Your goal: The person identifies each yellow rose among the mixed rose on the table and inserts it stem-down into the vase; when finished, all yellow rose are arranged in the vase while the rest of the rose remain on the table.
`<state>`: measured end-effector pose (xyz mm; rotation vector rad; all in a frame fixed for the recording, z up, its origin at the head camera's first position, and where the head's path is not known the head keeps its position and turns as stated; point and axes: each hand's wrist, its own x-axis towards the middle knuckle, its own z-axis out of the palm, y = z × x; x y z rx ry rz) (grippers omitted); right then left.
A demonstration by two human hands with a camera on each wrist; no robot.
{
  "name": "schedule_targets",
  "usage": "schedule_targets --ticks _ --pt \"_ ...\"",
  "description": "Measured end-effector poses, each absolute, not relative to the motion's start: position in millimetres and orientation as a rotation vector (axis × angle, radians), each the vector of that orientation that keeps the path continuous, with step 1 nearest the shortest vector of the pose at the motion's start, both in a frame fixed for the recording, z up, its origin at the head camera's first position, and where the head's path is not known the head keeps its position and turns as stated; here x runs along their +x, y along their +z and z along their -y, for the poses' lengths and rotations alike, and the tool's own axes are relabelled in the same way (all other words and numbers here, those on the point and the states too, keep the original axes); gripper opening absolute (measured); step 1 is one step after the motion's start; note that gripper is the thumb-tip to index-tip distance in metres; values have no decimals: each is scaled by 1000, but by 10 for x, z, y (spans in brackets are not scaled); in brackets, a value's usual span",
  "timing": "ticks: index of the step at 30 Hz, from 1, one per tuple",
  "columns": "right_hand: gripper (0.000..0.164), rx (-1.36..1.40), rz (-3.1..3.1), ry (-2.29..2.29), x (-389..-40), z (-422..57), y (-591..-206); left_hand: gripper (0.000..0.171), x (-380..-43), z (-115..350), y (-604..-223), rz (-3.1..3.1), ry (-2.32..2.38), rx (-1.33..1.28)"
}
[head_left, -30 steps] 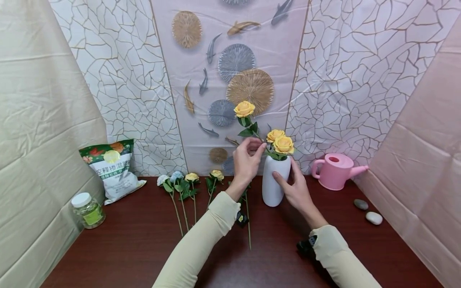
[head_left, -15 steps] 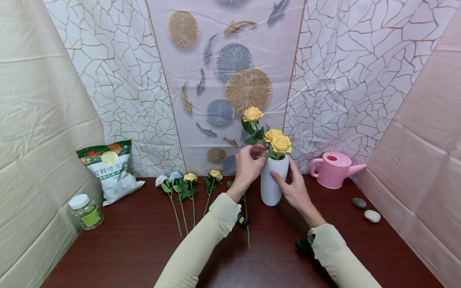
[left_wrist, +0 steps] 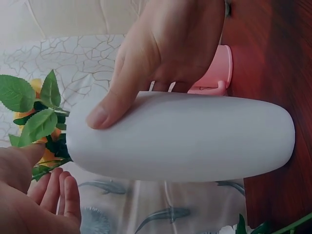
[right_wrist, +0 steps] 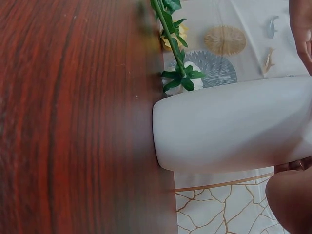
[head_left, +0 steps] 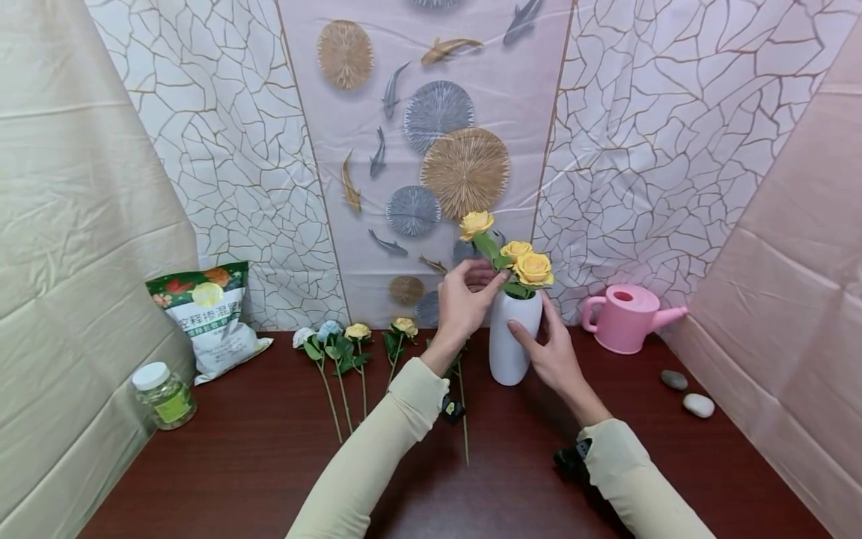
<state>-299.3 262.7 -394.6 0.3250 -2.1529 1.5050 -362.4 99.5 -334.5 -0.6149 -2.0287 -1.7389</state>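
Observation:
A tall white vase (head_left: 513, 344) stands on the table with two yellow roses (head_left: 532, 269) in its mouth. My right hand (head_left: 555, 352) grips the vase from the right, its thumb (left_wrist: 100, 116) lying across the front. At the mouth, my left hand (head_left: 466, 303) pinches a third yellow rose (head_left: 477, 224) low on its stem; the bloom leans left, a little higher than the other two. In the left wrist view, green leaves (left_wrist: 39, 124) partly cover the blooms, and the left fingers (left_wrist: 72, 197) are beside the vase mouth. The rose's lower stem end is hidden.
Left of the vase lie several roses: white (head_left: 304, 337), blue (head_left: 330, 331) and yellow (head_left: 358, 332). A pink watering can (head_left: 626, 320) and two stones (head_left: 699, 406) are at right. A printed bag (head_left: 212, 322) and lidded jar (head_left: 164, 397) stand at far left.
My left hand has brought the third rose lower and rightward, close to the other two blooms. My right hand has kept its grip on the vase.

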Motion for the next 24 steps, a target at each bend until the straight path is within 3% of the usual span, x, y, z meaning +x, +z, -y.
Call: schedule_targets --ticks 21,24 --pt "76 321 2166 1517 -2989 -2622 -3946 10 -3655 -1024 -3368 2274 -1490 -555" --pt "76 315 2162 1527 -2986 -2623 -3946 14 -3672 -1014 -3353 2313 -1496 -581"
